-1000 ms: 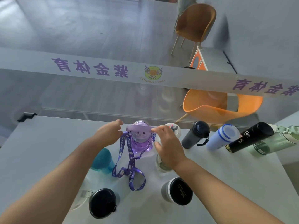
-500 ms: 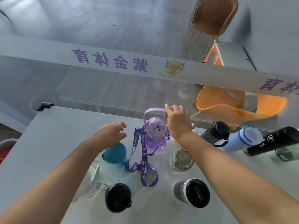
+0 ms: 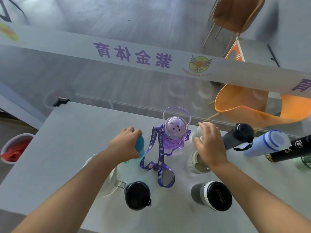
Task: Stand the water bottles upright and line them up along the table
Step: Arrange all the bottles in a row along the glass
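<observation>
"Nice day" is read on the lanyard of the purple bottle, stood upright near the table's far edge; the left hand is closed over the teal bottle; the right hand is spread open over a white bottle; clear table surface is seen to the left; a bin holding something red is seen beside the table.
</observation>
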